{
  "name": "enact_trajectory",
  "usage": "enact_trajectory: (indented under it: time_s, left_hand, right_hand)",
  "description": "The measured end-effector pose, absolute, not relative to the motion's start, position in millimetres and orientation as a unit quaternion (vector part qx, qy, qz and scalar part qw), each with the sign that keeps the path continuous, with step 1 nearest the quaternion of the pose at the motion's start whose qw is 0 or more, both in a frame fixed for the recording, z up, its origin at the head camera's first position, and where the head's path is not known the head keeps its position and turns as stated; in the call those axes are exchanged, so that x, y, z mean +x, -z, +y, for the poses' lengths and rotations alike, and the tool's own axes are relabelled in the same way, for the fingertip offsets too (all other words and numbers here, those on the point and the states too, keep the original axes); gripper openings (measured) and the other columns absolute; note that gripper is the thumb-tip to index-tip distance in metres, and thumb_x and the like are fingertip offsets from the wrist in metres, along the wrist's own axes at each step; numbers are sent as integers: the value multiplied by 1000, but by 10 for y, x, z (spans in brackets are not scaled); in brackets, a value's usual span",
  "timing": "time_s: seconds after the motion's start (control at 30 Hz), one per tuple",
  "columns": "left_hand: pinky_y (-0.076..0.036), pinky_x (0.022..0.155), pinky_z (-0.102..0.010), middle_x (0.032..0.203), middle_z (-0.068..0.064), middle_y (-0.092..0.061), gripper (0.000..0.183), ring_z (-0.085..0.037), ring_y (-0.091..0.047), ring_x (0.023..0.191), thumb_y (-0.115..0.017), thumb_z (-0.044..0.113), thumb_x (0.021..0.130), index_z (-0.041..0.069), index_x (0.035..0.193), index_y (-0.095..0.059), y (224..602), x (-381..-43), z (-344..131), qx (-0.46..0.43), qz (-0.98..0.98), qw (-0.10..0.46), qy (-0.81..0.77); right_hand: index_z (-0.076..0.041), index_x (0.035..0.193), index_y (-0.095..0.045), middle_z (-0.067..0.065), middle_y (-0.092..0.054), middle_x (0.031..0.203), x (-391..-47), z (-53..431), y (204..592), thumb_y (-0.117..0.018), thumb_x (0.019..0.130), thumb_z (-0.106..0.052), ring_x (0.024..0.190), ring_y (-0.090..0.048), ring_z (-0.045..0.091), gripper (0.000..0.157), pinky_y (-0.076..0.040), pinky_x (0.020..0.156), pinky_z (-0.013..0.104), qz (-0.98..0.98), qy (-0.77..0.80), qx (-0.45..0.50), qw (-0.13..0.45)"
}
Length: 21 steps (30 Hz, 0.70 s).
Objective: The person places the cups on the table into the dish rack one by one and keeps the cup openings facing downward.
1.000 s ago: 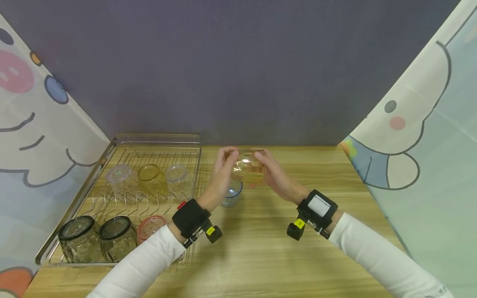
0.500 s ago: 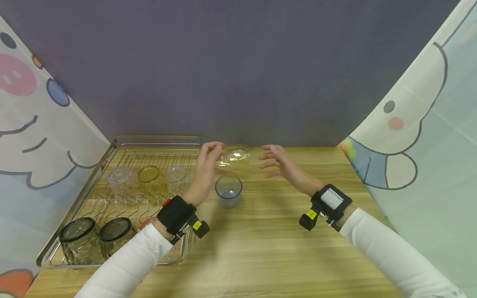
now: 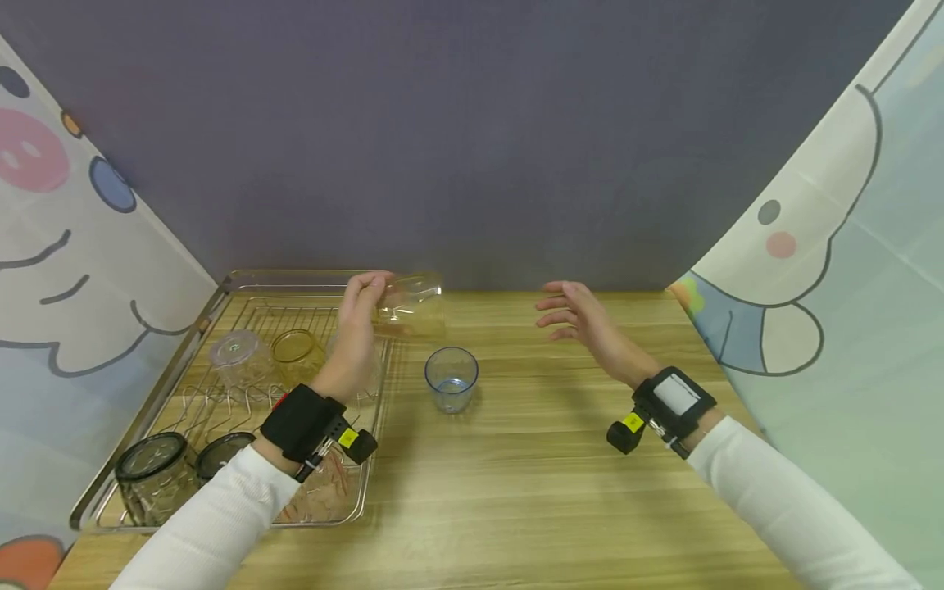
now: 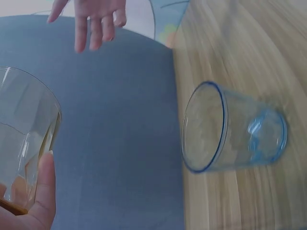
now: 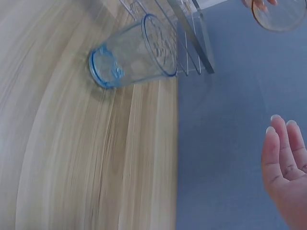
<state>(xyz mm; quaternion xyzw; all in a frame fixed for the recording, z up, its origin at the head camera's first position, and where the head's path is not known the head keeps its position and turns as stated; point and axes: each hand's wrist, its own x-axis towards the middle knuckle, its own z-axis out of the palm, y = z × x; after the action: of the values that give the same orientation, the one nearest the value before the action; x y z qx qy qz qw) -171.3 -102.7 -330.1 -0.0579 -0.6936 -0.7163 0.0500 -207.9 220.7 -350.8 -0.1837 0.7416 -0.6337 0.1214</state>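
My left hand [image 3: 360,319] grips a clear amber-tinted glass [image 3: 413,307] by its base end, tilted on its side above the right edge of the rack. In the left wrist view, the thumb presses along the wall of this glass [image 4: 29,129]. My right hand [image 3: 586,324] hangs in the air over the right part of the table, fingers spread and relaxed, holding nothing. Between the hands, a blue-rimmed clear glass [image 3: 451,378] stands upright on the table; its bluish base [image 4: 268,136] shows in the left wrist view.
A wire drying rack [image 3: 361,492] stands at the left. It bears several upside-down glasses, among them a purple-tinted one [image 3: 239,360], a yellow one [image 3: 297,352] and a dark one [image 3: 155,475]. A grey panel [image 3: 472,147] rises behind the wooden table [image 3: 531,492].
The right hand has let go of the amber-tinted glass and drawn back to the right. My left hand has carried that glass left toward the rack, uncovering the blue-rimmed glass.
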Motion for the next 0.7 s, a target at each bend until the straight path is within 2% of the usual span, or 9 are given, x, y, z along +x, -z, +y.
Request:
enact_trajectory:
  time_s: [0.1, 0.2, 0.33, 0.53, 0.7]
  left_hand:
    - [-57, 76, -27, 121, 7, -43, 26, -12, -44, 118, -30, 38, 108, 21, 123, -43, 3269, -1717, -1105, -57, -695, 53, 715]
    - [-52, 90, -28, 122, 8, -44, 23, -10, -45, 119, -32, 38, 108, 23, 121, -44, 3240, -1729, -1180, -47, -705, 59, 705]
    - [-35, 106, -32, 122, 11, -43, 25, -9, -42, 119, -31, 39, 108, 23, 124, -43, 3210, -1741, -1287, -28, -732, 73, 677]
    - [-23, 112, -43, 126, 10, -36, 35, -16, -33, 125, -29, 45, 107, 19, 129, -37, 3187, -1741, -1415, -18, -744, 82, 663]
    - [-23, 116, -45, 129, 6, -33, 40, -22, -29, 132, -24, 43, 107, 15, 135, -33, 3186, -1788, -1476, -3, -742, 92, 664]
  right_hand:
    - [-10, 146, -32, 13, -45, 136, -2103, 2272, 3523, -23, 105, -55, 115, -56, 23, 61, -49, 94, 35, 748, 627, -186, 113]
    - [-9, 146, -32, 13, -44, 137, -2130, 2330, 3535, -22, 105, -54, 116, -56, 25, 61, -48, 96, 37, 755, 620, -186, 102]
    - [-8, 144, -34, 14, -46, 135, -2164, 2407, 3524, -24, 106, -52, 113, -58, 22, 59, -48, 96, 35, 763, 618, -173, 80]
    - [-10, 140, -38, 5, -52, 127, -2178, 2500, 3422, -30, 106, -50, 111, -59, 17, 53, -45, 97, 34, 751, 638, -163, 55]
    - [-17, 136, -41, 3, -53, 127, -2179, 2517, 3315, -33, 106, -49, 114, -58, 17, 45, -42, 98, 31, 750, 639, -167, 43]
